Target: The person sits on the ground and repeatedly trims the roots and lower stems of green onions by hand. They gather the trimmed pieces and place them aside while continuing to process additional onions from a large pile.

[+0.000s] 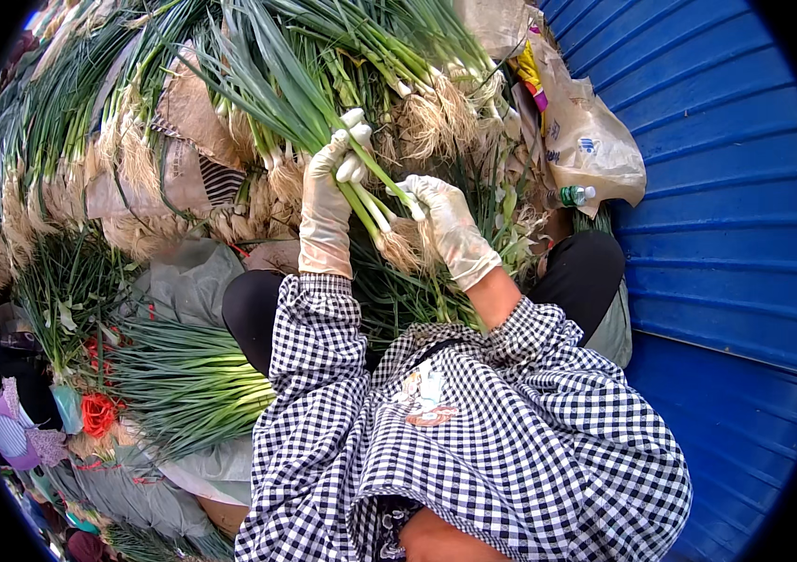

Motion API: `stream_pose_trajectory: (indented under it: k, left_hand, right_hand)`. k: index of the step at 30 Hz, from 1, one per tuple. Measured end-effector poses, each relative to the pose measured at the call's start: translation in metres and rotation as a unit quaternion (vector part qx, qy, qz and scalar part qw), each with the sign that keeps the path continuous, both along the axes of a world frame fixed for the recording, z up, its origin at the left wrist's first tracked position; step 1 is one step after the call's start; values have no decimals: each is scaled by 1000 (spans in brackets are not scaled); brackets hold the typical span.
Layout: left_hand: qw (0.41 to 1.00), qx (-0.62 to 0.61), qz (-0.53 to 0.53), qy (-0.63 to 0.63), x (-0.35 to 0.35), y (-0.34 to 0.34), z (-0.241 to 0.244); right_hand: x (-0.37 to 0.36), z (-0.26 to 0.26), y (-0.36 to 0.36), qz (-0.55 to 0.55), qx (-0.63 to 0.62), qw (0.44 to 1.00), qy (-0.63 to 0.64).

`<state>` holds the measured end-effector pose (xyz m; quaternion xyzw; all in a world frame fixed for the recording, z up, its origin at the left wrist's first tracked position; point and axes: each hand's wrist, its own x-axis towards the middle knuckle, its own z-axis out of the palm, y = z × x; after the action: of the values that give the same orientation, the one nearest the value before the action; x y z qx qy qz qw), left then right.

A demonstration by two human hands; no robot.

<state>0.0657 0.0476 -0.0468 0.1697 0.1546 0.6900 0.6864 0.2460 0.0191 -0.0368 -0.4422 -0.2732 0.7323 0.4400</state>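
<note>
My left hand (335,179), in a whitish glove, is closed around several green onions (363,204), whose long leaves point up and to the left. Their white bases and stringy roots hang below the fist. My right hand (433,207), gloved alike, has its bent fingers at the white base and roots of one of these stalks, to the right of my left hand. Behind both hands lie more green onions (398,70) with roots towards me. A spread of green onions (194,386) with paler stems lies beside my left sleeve.
At the right stands a blue ribbed metal wall (714,175), with a plastic bag (588,133) and a bottle (576,196) near it. Rooted onions (33,190) are heaped at the left. Red twine (98,414) and a person in a purple hat (8,435) are at the lower left.
</note>
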Motion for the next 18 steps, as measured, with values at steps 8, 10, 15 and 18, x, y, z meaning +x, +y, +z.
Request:
stream_pose_trajectory:
  k: [8,10,15,18]
  left_hand:
    - [989,-8,149,12,-22,-7,15]
    - [992,-10,128,7,-14,-2,16]
    - [987,-40,151,38,-18,-7,17]
    - [994,-22,105,-8,-19,-4,11]
  right_hand:
    - [53,11,63,300,378,601,-638]
    - [31,12,120,111,476,583,-649]
    - [1,37,110,397,316,806,-305]
    - [6,42,72,430,204,864,-161]
